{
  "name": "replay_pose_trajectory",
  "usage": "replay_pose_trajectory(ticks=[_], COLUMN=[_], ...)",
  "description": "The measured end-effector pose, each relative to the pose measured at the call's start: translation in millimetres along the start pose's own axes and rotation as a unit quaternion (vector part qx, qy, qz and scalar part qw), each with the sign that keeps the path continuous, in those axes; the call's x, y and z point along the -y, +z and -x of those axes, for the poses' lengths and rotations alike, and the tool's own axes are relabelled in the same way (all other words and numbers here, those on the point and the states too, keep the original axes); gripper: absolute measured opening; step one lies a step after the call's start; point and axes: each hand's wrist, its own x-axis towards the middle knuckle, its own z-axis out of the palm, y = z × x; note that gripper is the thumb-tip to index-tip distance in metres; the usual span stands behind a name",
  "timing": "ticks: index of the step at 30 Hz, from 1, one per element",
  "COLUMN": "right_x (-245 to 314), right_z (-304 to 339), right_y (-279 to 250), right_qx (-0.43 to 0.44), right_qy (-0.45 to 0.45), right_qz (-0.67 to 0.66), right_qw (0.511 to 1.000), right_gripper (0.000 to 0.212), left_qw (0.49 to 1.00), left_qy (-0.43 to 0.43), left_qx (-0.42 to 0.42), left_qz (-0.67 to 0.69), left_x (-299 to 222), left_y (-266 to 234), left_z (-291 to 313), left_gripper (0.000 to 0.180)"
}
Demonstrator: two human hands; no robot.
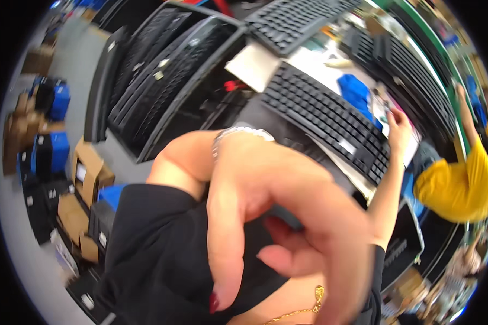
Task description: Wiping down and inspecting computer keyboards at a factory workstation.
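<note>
My left hand is raised very close to the view, a silvery bracelet at its wrist. Its thumb stands apart from the bent fingers, with nothing held between them. On the right, my right hand reaches over the worktable beside the end of a black keyboard. Its fingers are drawn together at a small dark and pale item that I cannot make out. A crumpled blue cloth lies just left of those fingers, behind the keyboard.
A black bin of upright keyboards stands at the left. Another keyboard lies at the back, and more keyboards sit at the far right. Cardboard boxes line the floor. A person in a yellow shirt is at the right.
</note>
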Motion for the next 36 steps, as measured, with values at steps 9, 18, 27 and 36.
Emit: replay_pose_trajectory(ticks=[9, 18, 27, 36], right_x=[1, -11, -37, -53], right_z=[-19, -20, -21, -19], right_y=[15, 13, 9, 14], right_qx=[0.016, 0.04, 0.023, 0.013], right_qy=[0.011, 0.02, 0.005, 0.004], right_qz=[0.008, 0.007, 0.051, 0.086], right_qw=[1.0, 0.999, 0.998, 0.996], right_gripper=[0.027, 0.029, 0.028, 0.031], left_qw=[0.994, 0.97, 0.085, 0.044], left_qy=[-0.022, -0.052, -0.292, -0.45], left_qx=[0.063, 0.113, -0.386, -0.523], left_qz=[0.09, -0.207, -0.871, -0.723], left_x=[-23, -37, -116, -144], left_y=[34, 16, -52, -4], left_z=[1, 48, 254, 320], left_gripper=[0.022, 0.015, 0.04, 0.037])
